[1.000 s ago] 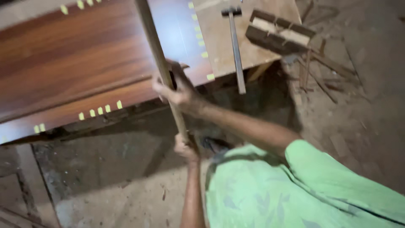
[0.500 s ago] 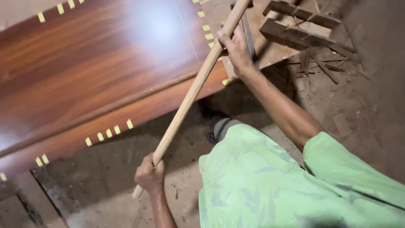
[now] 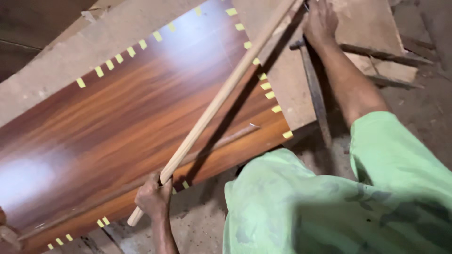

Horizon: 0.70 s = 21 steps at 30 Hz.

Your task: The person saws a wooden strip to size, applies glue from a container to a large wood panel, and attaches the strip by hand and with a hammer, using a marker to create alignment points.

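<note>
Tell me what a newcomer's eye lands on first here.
First, the long pale wooden stick crossing the view diagonally, its lower end in the left hand, the right hand at its top. Under it lies a glossy reddish-brown panel edged with small yellow tabs. A green shirt fills the lower right.

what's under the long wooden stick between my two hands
In the head view, the pale wooden stick spans from the left hand to the right hand. Under that stretch lies the glossy reddish-brown panel edged with yellow tape tabs, then a bare plywood sheet.
</note>
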Available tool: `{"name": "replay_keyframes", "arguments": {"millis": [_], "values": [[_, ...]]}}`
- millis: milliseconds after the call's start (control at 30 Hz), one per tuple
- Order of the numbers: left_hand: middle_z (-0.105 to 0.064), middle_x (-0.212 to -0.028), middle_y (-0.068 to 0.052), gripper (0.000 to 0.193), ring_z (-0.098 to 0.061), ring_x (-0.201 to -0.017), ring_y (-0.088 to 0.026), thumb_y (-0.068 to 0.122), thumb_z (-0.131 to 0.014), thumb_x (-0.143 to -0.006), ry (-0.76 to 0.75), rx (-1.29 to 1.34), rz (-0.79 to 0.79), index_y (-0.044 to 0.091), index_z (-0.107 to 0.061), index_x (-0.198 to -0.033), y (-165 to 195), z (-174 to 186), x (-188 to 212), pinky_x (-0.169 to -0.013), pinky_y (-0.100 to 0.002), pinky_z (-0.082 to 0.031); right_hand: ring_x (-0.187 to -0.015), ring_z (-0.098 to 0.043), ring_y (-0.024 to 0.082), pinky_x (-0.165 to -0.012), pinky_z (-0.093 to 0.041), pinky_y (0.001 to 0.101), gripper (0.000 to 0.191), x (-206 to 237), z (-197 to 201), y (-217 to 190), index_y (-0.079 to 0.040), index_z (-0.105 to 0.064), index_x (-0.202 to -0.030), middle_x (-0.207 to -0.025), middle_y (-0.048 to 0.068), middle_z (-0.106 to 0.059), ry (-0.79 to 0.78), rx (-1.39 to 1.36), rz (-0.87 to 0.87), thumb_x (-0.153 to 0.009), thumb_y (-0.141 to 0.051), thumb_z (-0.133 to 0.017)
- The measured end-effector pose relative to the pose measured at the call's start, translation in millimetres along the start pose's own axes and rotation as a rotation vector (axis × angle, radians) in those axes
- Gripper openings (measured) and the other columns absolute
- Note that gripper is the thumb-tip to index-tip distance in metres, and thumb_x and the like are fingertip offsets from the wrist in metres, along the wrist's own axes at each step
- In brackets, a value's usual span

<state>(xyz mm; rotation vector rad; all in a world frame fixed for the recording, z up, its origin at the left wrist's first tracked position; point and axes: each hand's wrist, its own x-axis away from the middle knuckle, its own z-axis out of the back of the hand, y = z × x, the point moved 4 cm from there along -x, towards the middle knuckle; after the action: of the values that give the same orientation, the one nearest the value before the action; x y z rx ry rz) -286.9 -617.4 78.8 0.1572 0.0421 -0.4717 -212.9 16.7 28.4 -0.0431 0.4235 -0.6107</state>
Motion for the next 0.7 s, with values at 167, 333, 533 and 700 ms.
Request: {"name": "replay_keyframes", "arguments": {"millis": [167,333,533,700], "values": [[-0.070,-0.074,-0.013,0.027,-0.069,-0.068,-0.033,0.030,-0.085,-0.074,-0.013,0.018,-0.029,0.015,-0.078,-0.094,-16,0,-30,-0.064,-0.044,-0.055,-0.114,-0.060,0.045,-0.091,-0.048,0.0572,0.033,-12,-25,-2,-0.001,-0.062,-0.125,-0.122,0.023,-0.063,-0.116,-0.023,-0.021,-0.093,0.005,-0.061],[-0.071,-0.073,-0.010,0.022,-0.068,-0.068,-0.032,0.028,-0.085,-0.073,-0.054,0.057,-0.033,0.016,-0.075,-0.089,-48,2,-61,-0.066,-0.043,-0.055,-0.103,-0.061,0.047,-0.085,-0.047,0.0571,0.036,5,-7,-18,0.003,-0.056,-0.131,-0.118,0.028,-0.061,-0.040,-0.220,-0.231,-0.095,0.003,-0.054],[-0.071,-0.076,-0.010,0.022,-0.069,-0.069,-0.031,0.027,-0.083,-0.076,0.009,0.119,-0.147,0.015,-0.075,-0.094,-105,3,-108,-0.066,-0.044,-0.055,-0.079,-0.061,0.026,-0.066,-0.054,0.0425,0.035,63,1,-98,-0.003,-0.063,-0.129,-0.103,0.016,-0.057,-0.173,-0.940,-0.637,-0.102,0.001,-0.041],[-0.071,-0.073,-0.012,0.025,-0.069,-0.068,-0.032,0.033,-0.084,-0.079,0.007,0.005,-0.174,0.015,-0.076,-0.095,-174,3,-148,-0.062,-0.046,-0.054,-0.084,-0.066,0.029,-0.079,-0.056,0.0408,0.024,120,8,-202,-0.003,-0.066,-0.123,-0.092,0.016,-0.066,-0.145,-0.844,-0.447,-0.103,-0.002,-0.051]]}}
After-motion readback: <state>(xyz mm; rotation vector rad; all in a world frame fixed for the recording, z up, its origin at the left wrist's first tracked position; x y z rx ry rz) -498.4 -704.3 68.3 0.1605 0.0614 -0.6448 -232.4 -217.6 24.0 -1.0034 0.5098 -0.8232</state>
